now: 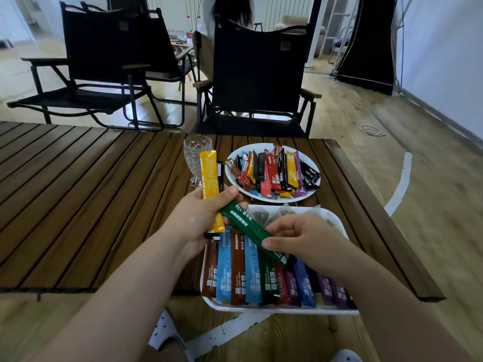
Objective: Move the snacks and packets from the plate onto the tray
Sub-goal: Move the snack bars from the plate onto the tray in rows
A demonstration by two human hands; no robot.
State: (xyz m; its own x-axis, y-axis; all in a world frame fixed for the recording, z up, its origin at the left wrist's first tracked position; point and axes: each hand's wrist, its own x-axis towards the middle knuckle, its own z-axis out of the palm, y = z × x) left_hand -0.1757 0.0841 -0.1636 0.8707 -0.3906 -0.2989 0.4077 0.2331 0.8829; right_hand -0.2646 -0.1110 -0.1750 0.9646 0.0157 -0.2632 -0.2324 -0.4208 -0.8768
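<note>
Left hand (196, 220) gripped a yellow stick packet (209, 173); my right hand (305, 239) pinched the green stick packet (245, 228), over the tray (261, 310) beneath it. I judged it best lowered flat, parallel with the row under that hand.

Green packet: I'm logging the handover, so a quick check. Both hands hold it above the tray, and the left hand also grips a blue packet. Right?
One detail is wrong: the left hand also grips a yellow packet, not a blue one, as the head view shows. The rest holds: it and the right hand both hold the green packet above the tray.
</note>
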